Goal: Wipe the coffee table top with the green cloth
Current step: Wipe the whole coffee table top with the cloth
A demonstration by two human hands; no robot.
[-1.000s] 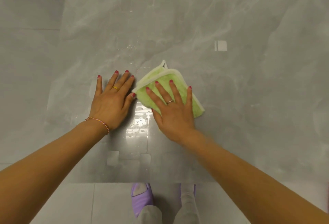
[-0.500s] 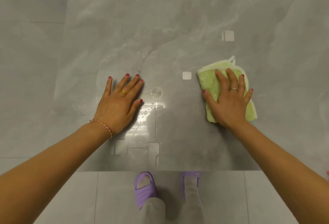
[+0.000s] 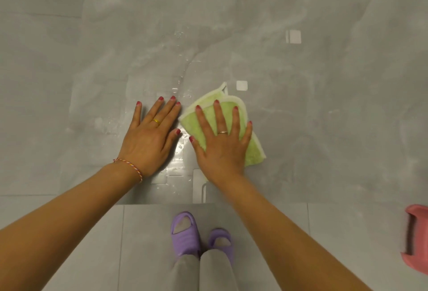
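The folded green cloth (image 3: 251, 149) with a white hem lies flat on the glossy grey marble coffee table top (image 3: 301, 117), near its front edge. My right hand (image 3: 220, 144) presses down on the cloth with straight, spread fingers and covers most of it. My left hand (image 3: 150, 135) rests flat on the bare table just left of the cloth, fingers straight, thumb tip close to the cloth's left corner. Wet streaks and droplets shine on the table around and beyond both hands.
The table's front edge runs just below my wrists, its left edge slants up at the left. Grey floor tiles lie below, with my feet in purple slippers (image 3: 185, 235). A pink object (image 3: 416, 242) sits on the floor at the right edge.
My right hand slid the cloth back left across the table, from the right side to right beside my left hand. The left hand stayed planted.
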